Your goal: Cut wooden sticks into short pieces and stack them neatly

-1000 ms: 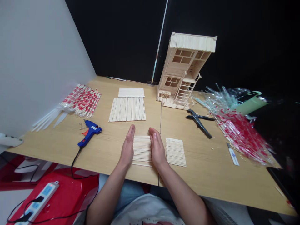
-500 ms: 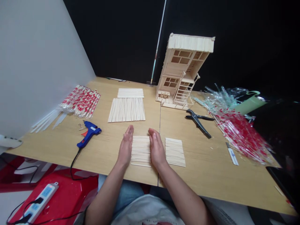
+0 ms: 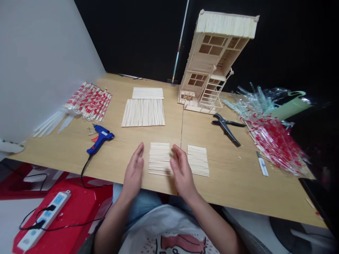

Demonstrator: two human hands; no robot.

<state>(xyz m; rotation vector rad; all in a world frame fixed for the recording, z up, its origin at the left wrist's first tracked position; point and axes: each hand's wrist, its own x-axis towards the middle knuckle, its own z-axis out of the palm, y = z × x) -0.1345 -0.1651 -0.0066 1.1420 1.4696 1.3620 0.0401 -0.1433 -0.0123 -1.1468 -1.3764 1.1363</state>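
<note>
A row of thin wooden sticks (image 3: pixel 159 157) lies side by side on the table between my two hands. My left hand (image 3: pixel 134 173) is a little to its left, fingers stretched out, holding nothing and apart from the sticks. Close by the right ends of the row is my right hand (image 3: pixel 182 173), its fingers extended and slightly curved, with nothing in it; whether it touches the sticks I cannot tell. One loose stick (image 3: pixel 159 173) lies along the near side of the row. Right of my right hand is a second row of sticks (image 3: pixel 198 160), its lower left corner partly covered by the hand.
Farther back lie a wide stick panel (image 3: pixel 143 113) and a smaller panel (image 3: pixel 147 93). A wooden model house (image 3: pixel 201 77) stands behind. At left are a blue glue gun (image 3: pixel 100 138) and wrapped sticks (image 3: pixel 88 101); at right, black pliers (image 3: pixel 226 130), a utility knife (image 3: pixel 262 165) and plastic wrappers (image 3: pixel 278 141).
My hands have moved apart from the ends of the middle row, the left one farther out to the left. The whole view has tilted, so the table appears higher.
</note>
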